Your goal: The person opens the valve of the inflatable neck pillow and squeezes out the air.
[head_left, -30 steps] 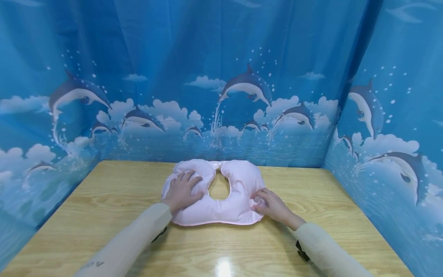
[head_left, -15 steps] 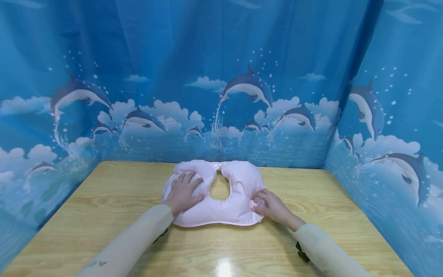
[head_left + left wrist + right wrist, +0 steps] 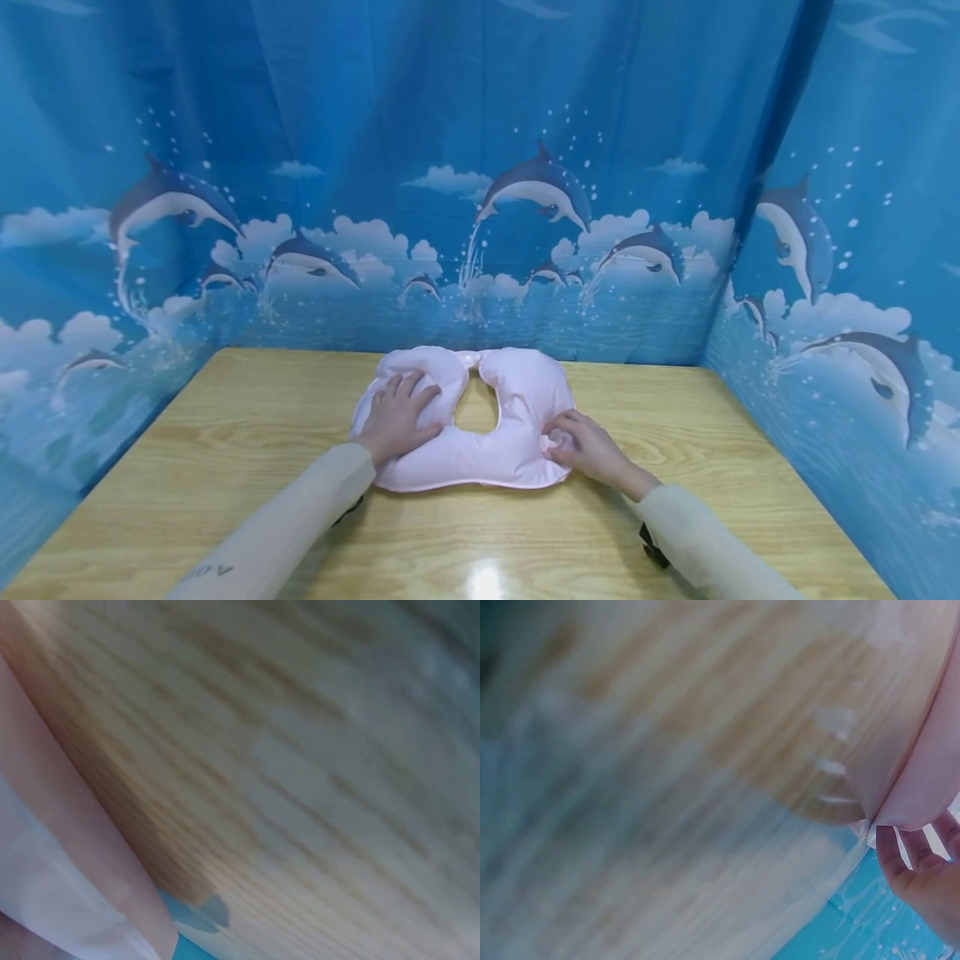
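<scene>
A pale pink U-shaped neck pillow (image 3: 480,458) lies puffed up on the wooden table, its two arms pointing to the back and joined there by a small clasp (image 3: 470,358). Across its left arm my left hand (image 3: 397,418) rests with fingers spread. At the right side, my right hand (image 3: 587,446) pinches a crumpled bit of the pillow between thumb and fingers; the pinched part is mostly hidden. In the right wrist view, fingertips (image 3: 891,851) touch the pillow's seamed edge. The left wrist view catches only the pillow's side (image 3: 75,825), low at the left.
The wood-grain table (image 3: 285,450) carries the pillow near its back edge. Behind it and at both sides hangs a blue curtain (image 3: 420,108) printed with dolphins and clouds. A bright light reflection (image 3: 486,579) shows on the front of the table.
</scene>
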